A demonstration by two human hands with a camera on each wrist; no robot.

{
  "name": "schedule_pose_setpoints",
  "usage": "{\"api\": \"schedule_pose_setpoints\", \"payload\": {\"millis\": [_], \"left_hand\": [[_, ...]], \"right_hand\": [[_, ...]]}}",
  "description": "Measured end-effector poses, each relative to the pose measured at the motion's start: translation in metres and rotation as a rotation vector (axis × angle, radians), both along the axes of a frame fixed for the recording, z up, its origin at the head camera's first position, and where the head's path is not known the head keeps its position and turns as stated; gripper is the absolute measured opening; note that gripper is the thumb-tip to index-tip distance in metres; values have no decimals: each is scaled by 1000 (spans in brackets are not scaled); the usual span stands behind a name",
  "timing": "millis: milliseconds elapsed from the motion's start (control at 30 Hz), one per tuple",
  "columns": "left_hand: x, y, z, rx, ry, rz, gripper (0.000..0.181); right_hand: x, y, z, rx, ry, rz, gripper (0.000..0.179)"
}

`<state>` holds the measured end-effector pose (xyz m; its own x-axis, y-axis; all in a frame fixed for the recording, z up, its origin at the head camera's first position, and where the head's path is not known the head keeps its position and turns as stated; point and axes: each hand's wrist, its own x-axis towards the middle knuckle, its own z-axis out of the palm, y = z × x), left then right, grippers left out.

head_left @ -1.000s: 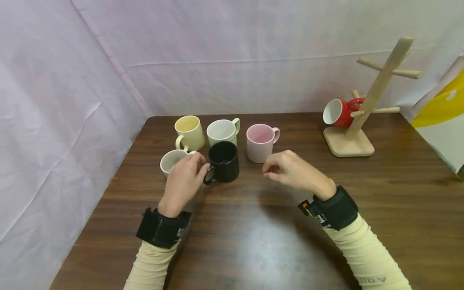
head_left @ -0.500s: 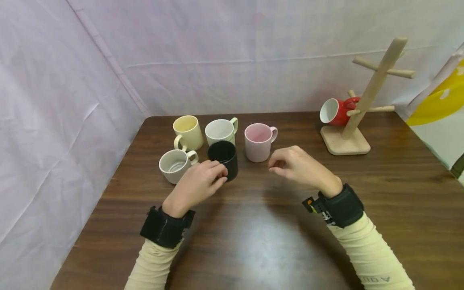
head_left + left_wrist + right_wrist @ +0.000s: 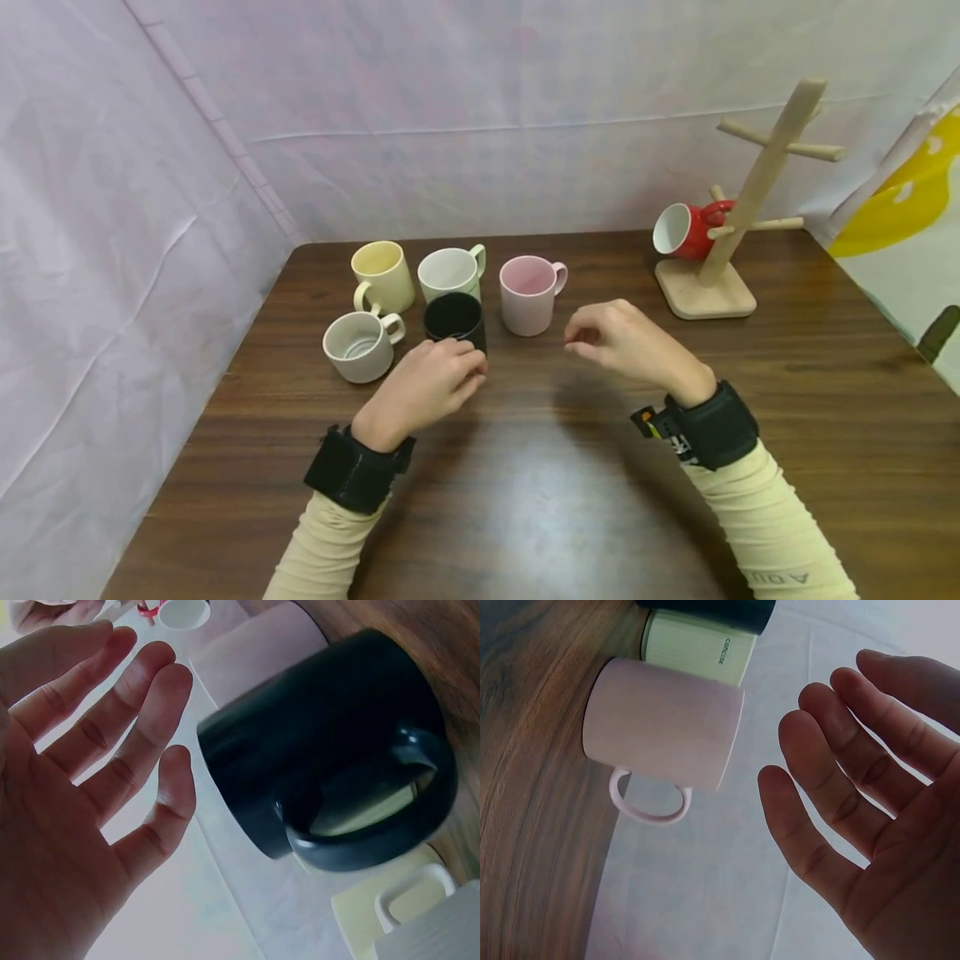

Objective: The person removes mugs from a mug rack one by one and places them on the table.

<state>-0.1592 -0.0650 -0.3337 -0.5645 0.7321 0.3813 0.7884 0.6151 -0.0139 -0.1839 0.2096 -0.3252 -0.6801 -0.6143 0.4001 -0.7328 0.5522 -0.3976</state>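
My left hand (image 3: pixel 431 379) hovers in front of the black mug (image 3: pixel 322 742), overlapping its lower part in the head view. In the left wrist view the fingers are loosely bent and hold nothing, a gap away from the mug. My right hand (image 3: pixel 630 346) is in the air to the right of the pink mug (image 3: pixel 527 296), with relaxed fingers and nothing in them. The pink mug stands upright, its handle pointing right. Behind the black mug is a white mug with a pale green handle (image 3: pixel 450 273). A low grey-white cup (image 3: pixel 360 350) and a yellow mug (image 3: pixel 384 279) stand at the left.
A wooden mug tree (image 3: pixel 750 192) rises at the back right on a square base. On one of its lower pegs hangs a red mug (image 3: pixel 696 233), tipped sideways. White cloth (image 3: pixel 450 108) hangs behind the brown wooden table (image 3: pixel 510 517).
My left hand has moved right, from beside the black mug's handle and the grey-white cup to in front of the black mug. The right hand has drifted slightly right, away from the pink mug.
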Motion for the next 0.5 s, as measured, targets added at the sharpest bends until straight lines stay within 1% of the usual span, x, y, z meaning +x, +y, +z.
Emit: {"api": "schedule_pose_setpoints", "payload": {"millis": [100, 333, 500], "left_hand": [[0, 4, -1, -6, 12, -19, 4], [4, 15, 0, -48, 4, -50, 4], [11, 26, 3, -83, 30, -98, 4]], "right_hand": [[0, 4, 1, -8, 5, -6, 6], [1, 16, 4, -3, 2, -28, 4], [1, 33, 8, -1, 27, -117, 7]]}}
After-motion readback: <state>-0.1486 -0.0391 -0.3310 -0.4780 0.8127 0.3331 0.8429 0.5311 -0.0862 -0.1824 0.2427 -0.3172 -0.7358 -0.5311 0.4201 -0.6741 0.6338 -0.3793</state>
